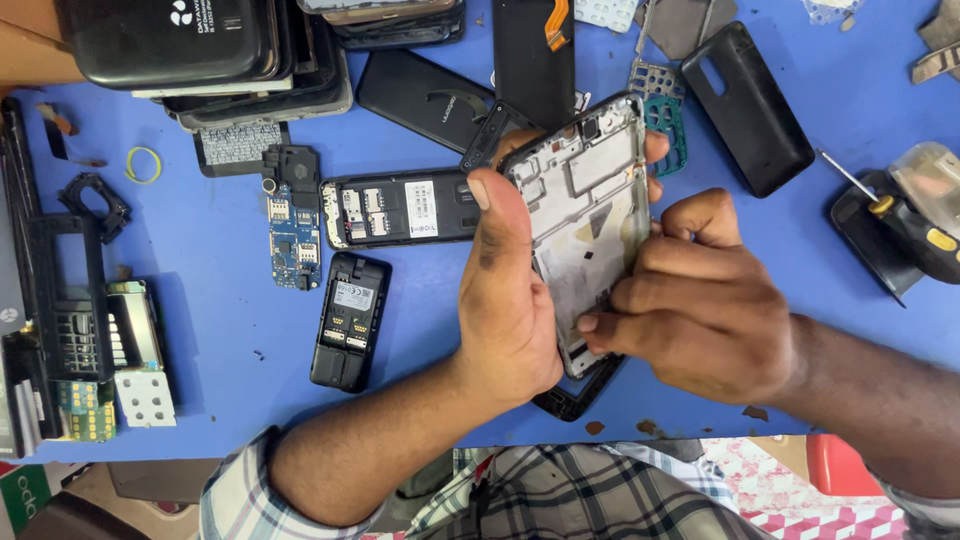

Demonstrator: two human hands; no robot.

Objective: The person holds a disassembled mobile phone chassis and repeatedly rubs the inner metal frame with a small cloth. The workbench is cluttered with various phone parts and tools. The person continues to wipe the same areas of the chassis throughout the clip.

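Observation:
My left hand [505, 290] grips the left edge of an opened smartphone frame [590, 200], thumb pointing up along its side and fingertips showing past the top right corner. The frame shows its silver inner chassis and is held tilted above a blue table [220, 260]. My right hand [700, 295] curls over the frame's lower right part, fingertips pressing on the inside near the bottom. A black bezel piece [575, 400] lies just under the frame's lower end.
Around lie an opened black keypad phone [400, 208], a small black phone without its back [349, 320], a blue circuit board [294, 235], black back covers [748, 105], stacked phones [230, 50] at top left, keypad parts [90, 340] at left, and a screwdriver [905, 220] at right.

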